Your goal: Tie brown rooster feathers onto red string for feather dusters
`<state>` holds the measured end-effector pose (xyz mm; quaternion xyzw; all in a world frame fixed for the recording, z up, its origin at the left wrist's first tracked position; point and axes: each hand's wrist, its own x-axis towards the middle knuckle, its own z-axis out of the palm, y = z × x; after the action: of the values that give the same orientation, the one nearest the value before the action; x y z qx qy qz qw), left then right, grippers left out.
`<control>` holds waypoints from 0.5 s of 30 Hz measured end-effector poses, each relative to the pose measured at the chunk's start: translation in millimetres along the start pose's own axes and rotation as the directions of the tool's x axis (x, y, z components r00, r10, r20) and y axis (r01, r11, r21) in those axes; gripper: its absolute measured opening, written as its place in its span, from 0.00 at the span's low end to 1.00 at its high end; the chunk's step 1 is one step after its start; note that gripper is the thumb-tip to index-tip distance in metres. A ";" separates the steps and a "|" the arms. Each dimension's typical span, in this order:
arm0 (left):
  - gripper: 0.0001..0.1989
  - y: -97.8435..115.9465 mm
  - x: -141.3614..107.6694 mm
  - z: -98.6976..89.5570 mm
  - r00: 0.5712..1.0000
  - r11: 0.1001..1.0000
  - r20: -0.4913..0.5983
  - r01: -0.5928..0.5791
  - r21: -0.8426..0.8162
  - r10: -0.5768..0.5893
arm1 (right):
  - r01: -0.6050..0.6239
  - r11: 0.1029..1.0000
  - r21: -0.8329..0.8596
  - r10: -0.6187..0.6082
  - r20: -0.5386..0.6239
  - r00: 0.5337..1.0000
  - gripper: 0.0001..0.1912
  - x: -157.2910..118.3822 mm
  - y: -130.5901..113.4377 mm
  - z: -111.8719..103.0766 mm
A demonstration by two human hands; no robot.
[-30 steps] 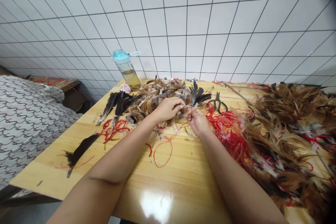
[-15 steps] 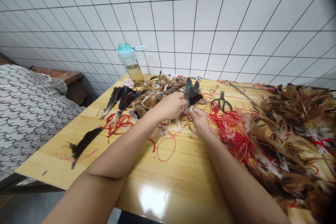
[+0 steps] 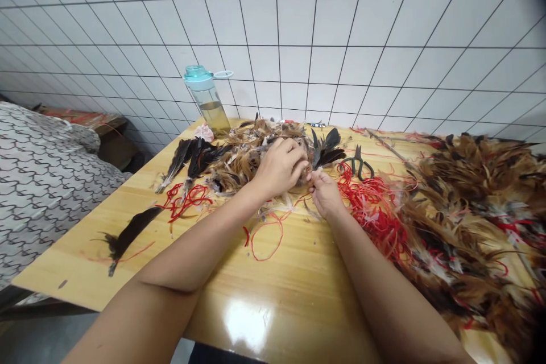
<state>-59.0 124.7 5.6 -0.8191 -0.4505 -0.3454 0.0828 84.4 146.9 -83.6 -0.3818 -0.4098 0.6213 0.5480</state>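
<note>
A small bundle of dark, greenish-black feathers (image 3: 327,148) fans out beyond my right hand (image 3: 326,194), whose thumb and finger pinch it at the pale quill end. My left hand (image 3: 282,164) is curled just to the left, fingertips close to the right hand's. What lies under its fingers is hidden. Behind and left of it spreads a heap of brown feathers (image 3: 237,166). A loop of red string (image 3: 267,240) lies on the wooden table (image 3: 294,290) below my hands.
Black scissors (image 3: 359,165) lie beside tangled red string (image 3: 375,213) on the right, near a large pile of brown feather bunches (image 3: 473,182). A water bottle (image 3: 211,103) stands at the back left. Black feathers (image 3: 190,162) and a single dark feather (image 3: 132,232) lie on the left.
The dark feather bundle has tilted and shifted right. My left hand has turned so its back shows more, its fingers curled. The view has swung slightly to the right.
</note>
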 end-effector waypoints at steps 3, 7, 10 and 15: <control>0.06 7.2 -5.1 11.9 0.990 0.994 0.135 0.048 -0.101 -0.034 | 0.037 0.999 -0.040 -0.038 -0.020 0.999 0.16 0.0 4.4 1.4; 0.04 10.8 -11.5 29.2 0.985 0.981 0.151 0.102 -0.163 -0.078 | 0.028 0.999 -0.038 -0.030 -0.040 0.999 0.13 -1.0 7.5 4.4; 0.03 9.8 -12.2 34.6 0.986 0.954 0.116 0.146 -0.261 -0.119 | 0.013 1.000 -0.004 -0.013 -0.049 0.999 0.13 -2.4 5.2 6.7; 0.05 9.2 -5.5 26.4 0.975 0.895 0.070 0.220 -0.389 -0.209 | 0.077 0.997 -0.032 -0.080 -0.131 0.988 0.17 -3.4 0.3 4.3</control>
<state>-40.7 127.4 -16.0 -0.7688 -0.4603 -0.4250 -0.1282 80.7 143.1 -82.1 -0.4129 -0.3957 0.5670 0.5928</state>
